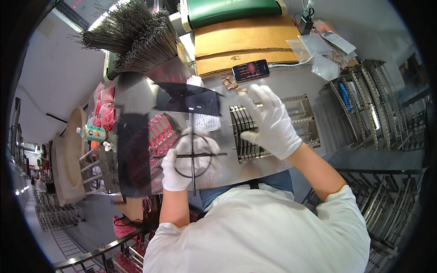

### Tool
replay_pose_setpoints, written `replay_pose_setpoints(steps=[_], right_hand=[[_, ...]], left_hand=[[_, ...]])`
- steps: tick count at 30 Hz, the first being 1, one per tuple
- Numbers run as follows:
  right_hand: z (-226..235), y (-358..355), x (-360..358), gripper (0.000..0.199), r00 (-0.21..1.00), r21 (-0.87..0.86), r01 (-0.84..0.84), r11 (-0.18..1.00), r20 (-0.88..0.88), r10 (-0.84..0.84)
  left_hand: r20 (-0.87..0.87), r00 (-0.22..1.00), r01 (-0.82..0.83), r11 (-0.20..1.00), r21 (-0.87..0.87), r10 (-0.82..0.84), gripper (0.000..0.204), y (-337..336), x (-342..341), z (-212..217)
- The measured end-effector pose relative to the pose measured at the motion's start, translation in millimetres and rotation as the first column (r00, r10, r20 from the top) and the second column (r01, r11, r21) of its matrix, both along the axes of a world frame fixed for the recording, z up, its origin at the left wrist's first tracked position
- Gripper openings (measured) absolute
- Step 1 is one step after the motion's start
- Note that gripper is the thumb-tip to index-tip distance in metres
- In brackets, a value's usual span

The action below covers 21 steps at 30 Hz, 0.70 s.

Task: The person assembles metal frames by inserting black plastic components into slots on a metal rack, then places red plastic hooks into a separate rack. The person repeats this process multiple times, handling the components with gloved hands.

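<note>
My left hand [178, 175], in a white glove, is over the near edge of the metal table, behind a thin black ring with crossed bars [193, 155]. Its fingers are blurred and partly covered, so what they hold, if anything, cannot be made out. My right hand [276, 130], gloved too, has its fingers spread and holds nothing visible. It hovers over a metal rack [298, 120] with several dark curved pieces [242, 119] in its left part. Red pieces [162, 134] lie in rows left of my left hand.
Small brown blocks [230, 83] lie beside a phone [251, 71]. Behind are cardboard [246, 41] and a bin of wire hooks [136, 38]. A dark panel [186, 98] covers part of a paper sheet [205, 119]. Metal racks [368, 102] stand right; a bottle [93, 133] is left.
</note>
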State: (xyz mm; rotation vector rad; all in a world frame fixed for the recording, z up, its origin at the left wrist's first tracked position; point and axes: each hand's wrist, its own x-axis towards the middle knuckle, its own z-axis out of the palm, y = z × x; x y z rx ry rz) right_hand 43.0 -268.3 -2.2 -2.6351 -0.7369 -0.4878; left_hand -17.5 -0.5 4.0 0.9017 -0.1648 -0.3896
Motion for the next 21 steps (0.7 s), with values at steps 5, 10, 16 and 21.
replay_pose_setpoints(steps=[5,10,16,21], right_hand=[[27,30,-22,0.086,0.701,0.546,-0.021,0.837,-0.589,0.402],[6,-5,-20,0.031,0.391,0.684,0.543,0.488,-0.72,0.573],[-111,-54,6,0.049,0.51,0.645,0.575,0.504,-0.764,0.395],[-104,-34,2,0.062,0.25,0.424,0.712,0.56,-0.898,0.362]], left_hand=[[-0.088,0.915,0.398,0.916,0.037,-0.394,0.109,2,-10,-7],[-0.006,0.916,0.399,0.908,0.131,-0.402,0.121,67,-10,-1],[-0.013,0.998,0.067,0.996,0.052,-0.067,0.113,58,-9,-5],[-0.072,0.994,0.078,0.996,-0.046,-0.081,0.114,44,-6,-5]])
